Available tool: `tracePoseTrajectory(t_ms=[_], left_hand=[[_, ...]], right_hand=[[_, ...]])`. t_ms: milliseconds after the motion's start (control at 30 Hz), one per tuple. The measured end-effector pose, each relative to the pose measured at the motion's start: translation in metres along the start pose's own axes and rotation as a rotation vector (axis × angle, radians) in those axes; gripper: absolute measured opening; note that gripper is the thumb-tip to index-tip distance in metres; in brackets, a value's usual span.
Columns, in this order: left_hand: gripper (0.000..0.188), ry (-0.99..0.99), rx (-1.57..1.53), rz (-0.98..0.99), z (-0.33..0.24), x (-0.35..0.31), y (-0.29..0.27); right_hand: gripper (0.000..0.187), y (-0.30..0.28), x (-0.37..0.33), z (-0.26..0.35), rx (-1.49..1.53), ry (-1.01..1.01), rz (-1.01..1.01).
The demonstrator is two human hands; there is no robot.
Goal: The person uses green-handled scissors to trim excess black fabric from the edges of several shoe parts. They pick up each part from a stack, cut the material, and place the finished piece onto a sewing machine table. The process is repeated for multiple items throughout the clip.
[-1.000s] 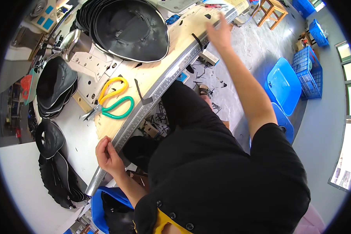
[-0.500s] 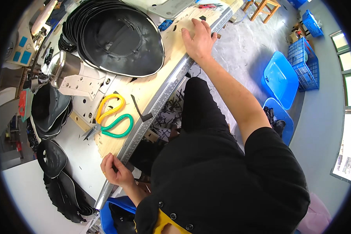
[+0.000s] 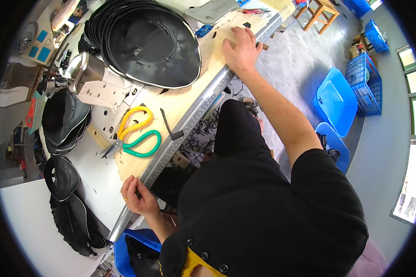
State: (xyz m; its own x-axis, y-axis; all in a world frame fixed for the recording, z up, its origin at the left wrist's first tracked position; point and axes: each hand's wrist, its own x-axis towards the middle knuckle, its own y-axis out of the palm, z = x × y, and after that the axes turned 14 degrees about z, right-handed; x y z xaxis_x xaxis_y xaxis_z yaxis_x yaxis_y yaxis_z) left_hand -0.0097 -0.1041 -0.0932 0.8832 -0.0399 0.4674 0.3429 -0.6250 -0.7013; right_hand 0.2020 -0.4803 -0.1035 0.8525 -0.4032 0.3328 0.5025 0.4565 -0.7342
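My left hand [image 3: 140, 198] rests at the near left edge of the table, fingers loosely bent, with nothing visible in them. Farther up the same edge, my right hand [image 3: 242, 51] lies palm down, fingers and thumb spread, holding nothing. Between the hands lie scissors [image 3: 136, 134] with one yellow and one green handle loop, and a thin black strip [image 3: 166, 121] with a wider end by the metal ruler [image 3: 189, 126] along the edge. A large stack of black rounded pieces with pale edging [image 3: 155, 46] sits left of my right hand.
Beside the stack stands a sewing machine [image 3: 104, 92]. More black pieces [image 3: 62, 115] hang over the table's left side. Red-handled snippers [image 3: 254, 11] lie at the far end. Blue tubs [image 3: 336, 101], a blue crate [image 3: 363, 83] and a wooden stool [image 3: 320, 14] stand on the floor to the right.
My view has shifted slightly, so the table and its things sit a little farther right. Both hands stay at the table edge. A sandalled foot now shows beyond my knee.
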Motion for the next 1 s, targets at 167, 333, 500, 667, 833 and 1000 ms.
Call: tracePoseTrajectory(t_ms=[167,333,500,667,833,1000], left_hand=[[0.01,0.009,0.006,-0.01,0.0036,-0.001,0.002],[0.01,0.015,0.017,-0.017,-0.0001,0.0002,0.0031],[0.01,-0.023,-0.01,-0.037,-0.0022,0.0039,0.0016],[0.012,-0.047,-0.027,-0.028,0.0008,0.0029,0.0026],[0.012,-0.025,0.039,-0.061,-0.0046,0.0064,0.0086],[0.012,-0.041,0.029,-0.069,-0.0044,0.0054,0.0085]], right_hand=[[0.036,0.0015,-0.0028,-0.0023,0.02,-0.023,-0.025],[0.031,0.0007,-0.0034,-0.002,0.021,-0.023,-0.037],[0.03,-0.0017,-0.0042,0.0007,0.071,-0.05,-0.029],[0.029,-0.0001,-0.0036,-0.0005,0.082,-0.053,-0.034],[0.027,0.0018,-0.0052,-0.0071,0.118,-0.097,-0.075],[0.025,0.0035,-0.0057,-0.0048,0.141,-0.1,-0.09]])
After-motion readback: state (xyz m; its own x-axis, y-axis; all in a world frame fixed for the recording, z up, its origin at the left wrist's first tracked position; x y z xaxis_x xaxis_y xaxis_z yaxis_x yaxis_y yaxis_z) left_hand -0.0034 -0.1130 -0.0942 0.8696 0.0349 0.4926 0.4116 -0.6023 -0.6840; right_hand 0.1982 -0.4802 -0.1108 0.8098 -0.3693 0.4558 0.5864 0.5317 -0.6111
